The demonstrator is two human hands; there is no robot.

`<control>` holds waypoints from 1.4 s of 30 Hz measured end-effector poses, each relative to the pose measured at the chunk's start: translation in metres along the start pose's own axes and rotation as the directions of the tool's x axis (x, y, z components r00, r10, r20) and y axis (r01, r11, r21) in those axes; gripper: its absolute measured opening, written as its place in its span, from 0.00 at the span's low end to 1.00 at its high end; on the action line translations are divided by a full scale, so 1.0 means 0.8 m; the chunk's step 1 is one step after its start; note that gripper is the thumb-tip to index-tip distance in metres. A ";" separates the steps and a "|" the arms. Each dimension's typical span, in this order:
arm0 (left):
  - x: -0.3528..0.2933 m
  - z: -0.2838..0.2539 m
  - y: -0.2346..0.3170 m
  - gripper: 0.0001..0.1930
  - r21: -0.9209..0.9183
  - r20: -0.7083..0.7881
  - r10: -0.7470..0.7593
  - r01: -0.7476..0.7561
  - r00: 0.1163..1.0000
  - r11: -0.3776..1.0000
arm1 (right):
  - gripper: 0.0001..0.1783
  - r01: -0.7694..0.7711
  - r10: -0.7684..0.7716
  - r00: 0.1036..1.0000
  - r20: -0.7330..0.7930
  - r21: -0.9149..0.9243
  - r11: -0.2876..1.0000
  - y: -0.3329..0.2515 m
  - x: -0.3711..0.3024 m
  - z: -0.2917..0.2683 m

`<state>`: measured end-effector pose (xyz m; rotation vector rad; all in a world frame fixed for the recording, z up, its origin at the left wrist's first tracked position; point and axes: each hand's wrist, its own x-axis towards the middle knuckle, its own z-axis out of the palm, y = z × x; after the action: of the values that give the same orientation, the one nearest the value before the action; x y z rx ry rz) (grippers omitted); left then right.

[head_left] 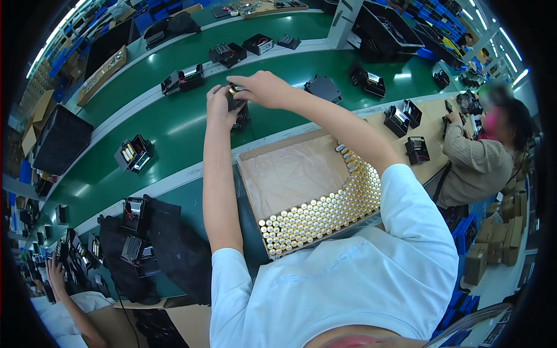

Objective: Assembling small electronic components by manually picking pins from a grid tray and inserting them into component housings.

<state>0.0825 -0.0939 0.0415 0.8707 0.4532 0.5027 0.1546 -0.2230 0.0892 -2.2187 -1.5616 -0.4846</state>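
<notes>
Both my arms stretch out over the green bench. My left hand (219, 105) is closed round a small black plastic case (234, 103). Beside it my right hand (266, 89) is closed at the case's upper end, with a gold-coloured battery (236, 89) between its fingers. Part of another black case (241, 119) shows just below the hands. Nearer my body lies a shallow cardboard tray (249, 184). Many gold-and-silver cylindrical batteries (313, 219) stand upright along its near and right sides, and brown paper covers its bottom.
Open black cases with batteries (134, 153) lie on the green surface (180, 130), others farther back. A black bin (64, 139) stands at left. Dark cloth (177, 249) lies left of the tray. A co-worker (478, 156) sits at right; another person's hand (56, 277) is at lower left.
</notes>
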 end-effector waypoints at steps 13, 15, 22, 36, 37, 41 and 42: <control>-0.004 0.001 -0.002 0.33 0.234 0.106 -0.014 -0.011 0.994 0.972 | 0.09 0.160 -0.125 0.977 -0.174 0.200 0.967 0.032 0.061 0.030; -0.008 0.004 0.004 0.33 0.208 0.102 -0.024 0.002 0.995 0.978 | 0.10 0.170 -0.131 0.972 -0.196 0.198 0.965 0.032 0.058 0.034; -0.012 -0.004 0.012 0.33 0.218 0.103 0.021 -0.043 0.994 0.975 | 0.13 -0.272 0.269 0.961 0.062 0.383 0.883 0.015 0.044 0.019; -0.020 -0.013 0.035 0.25 0.906 0.040 0.383 -0.195 0.923 0.375 | 0.25 -0.427 0.421 0.759 0.497 -0.109 0.898 0.015 0.039 0.000; -0.019 -0.017 0.035 0.24 0.966 0.069 0.438 -0.169 0.897 0.195 | 0.25 -0.352 0.481 0.678 0.556 -0.329 0.877 0.015 0.038 -0.004; -0.020 -0.016 0.024 0.17 0.923 0.221 0.685 0.077 0.694 -0.377 | 0.26 -0.263 0.580 0.497 0.645 -0.525 0.810 0.023 0.034 0.005; -0.019 -0.014 0.026 0.17 0.895 0.331 0.736 0.051 0.591 -0.443 | 0.26 -0.270 0.588 0.454 0.670 -0.525 0.807 0.025 0.035 0.008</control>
<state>0.0597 -0.0851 0.0544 2.8241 1.1408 1.2118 0.1828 -0.2031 0.0948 -3.2735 -1.1384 0.6000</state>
